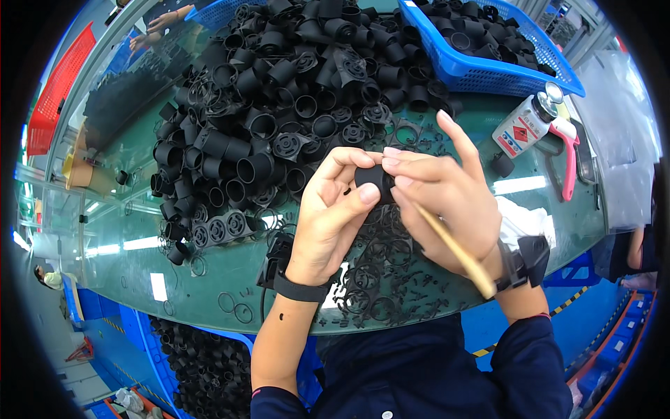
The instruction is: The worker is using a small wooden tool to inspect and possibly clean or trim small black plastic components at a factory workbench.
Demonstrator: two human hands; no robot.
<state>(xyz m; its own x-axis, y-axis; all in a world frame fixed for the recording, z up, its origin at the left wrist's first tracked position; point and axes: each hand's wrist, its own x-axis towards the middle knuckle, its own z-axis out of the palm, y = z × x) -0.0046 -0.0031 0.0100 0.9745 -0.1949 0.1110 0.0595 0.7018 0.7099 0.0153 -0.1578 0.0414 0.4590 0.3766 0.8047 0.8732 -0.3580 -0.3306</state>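
Both my hands meet over the glass table [132, 230], pinching one small black round plastic part [371, 180] between them. My left hand [333, 213] grips it from the left with thumb and fingers. My right hand [447, 199] holds its right side with the fingertips and also carries a thin wooden stick [457, 251] that runs back along the palm toward the wrist. A large heap of black plastic tubes and ring-shaped caps [279, 105] lies just beyond my hands. Thin black rings and small offcuts [380, 279] lie scattered on the glass under my wrists.
A blue basket [488, 73] of black parts stands at the back right. Beside it lie a white bottle with a silver cap [525, 126] and pink-handled pliers [569, 157]. A white cloth [520, 220] lies by my right wrist. A blue bin of black parts [202, 363] stands below the table's edge.
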